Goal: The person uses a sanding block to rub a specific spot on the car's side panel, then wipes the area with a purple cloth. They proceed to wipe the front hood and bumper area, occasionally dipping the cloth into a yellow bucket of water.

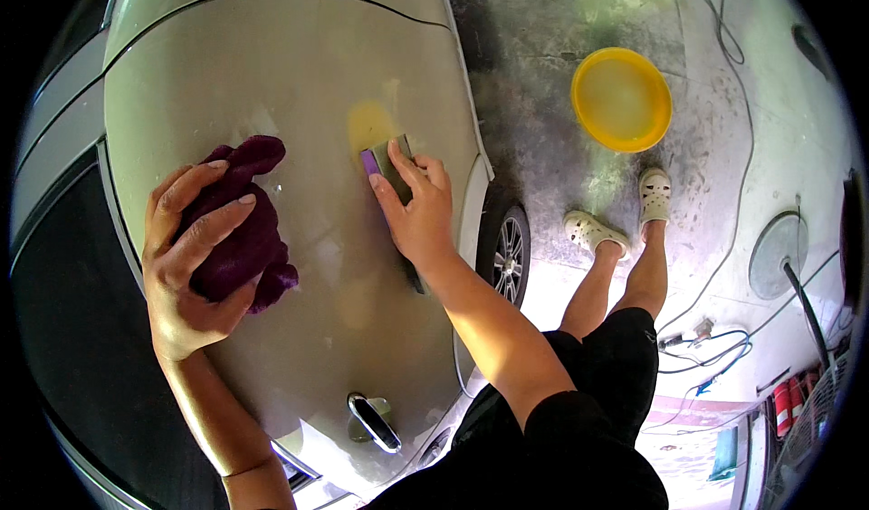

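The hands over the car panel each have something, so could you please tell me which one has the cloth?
The left hand has the dark purple cloth; the right hand instead holds a grey block with a purple side.

The place looks like a garage or car body workshop: a beige car with yellowish patches on its panel stands on a stained concrete floor, near a yellow basin of cloudy liquid, tangled cables and a round-based stand.
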The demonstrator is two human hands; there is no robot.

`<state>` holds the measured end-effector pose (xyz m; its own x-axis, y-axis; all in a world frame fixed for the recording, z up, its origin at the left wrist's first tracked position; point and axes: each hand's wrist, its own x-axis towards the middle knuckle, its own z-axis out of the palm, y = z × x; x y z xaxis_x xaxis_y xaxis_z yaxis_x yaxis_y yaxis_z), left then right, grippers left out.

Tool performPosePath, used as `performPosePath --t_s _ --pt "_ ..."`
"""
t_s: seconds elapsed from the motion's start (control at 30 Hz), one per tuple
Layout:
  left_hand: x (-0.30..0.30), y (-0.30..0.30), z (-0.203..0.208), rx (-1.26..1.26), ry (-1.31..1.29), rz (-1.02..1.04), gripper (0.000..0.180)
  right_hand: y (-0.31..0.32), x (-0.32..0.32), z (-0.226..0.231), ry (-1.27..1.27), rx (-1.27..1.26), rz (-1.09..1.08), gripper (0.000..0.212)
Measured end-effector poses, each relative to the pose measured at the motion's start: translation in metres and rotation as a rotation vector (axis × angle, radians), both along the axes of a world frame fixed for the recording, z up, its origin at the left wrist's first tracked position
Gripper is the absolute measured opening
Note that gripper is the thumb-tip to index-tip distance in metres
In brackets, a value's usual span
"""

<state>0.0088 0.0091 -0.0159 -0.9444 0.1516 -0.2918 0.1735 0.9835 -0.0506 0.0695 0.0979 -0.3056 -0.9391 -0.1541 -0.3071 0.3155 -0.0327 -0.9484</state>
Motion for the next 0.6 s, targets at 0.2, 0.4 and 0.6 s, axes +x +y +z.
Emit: performPosePath --t_s 0.2,0.4,0.6 --pt "0.003 -0.002 0.003 -0.011 -0.002 -0.025 0.075 0.025 0.051 0.022 0.063 0.020 0.091 0.050" --pt "0.000 0.000 0.000 0.004 -0.002 -0.015 0.072 0.005 0.008 -0.014 -0.035 -0.047 0.036 0.050" --pt "0.001 -0.001 0.002 0.008 -0.011 -0.019 0.073 0.005 0.015 -0.021 -0.041 -0.043 0.037 0.051"
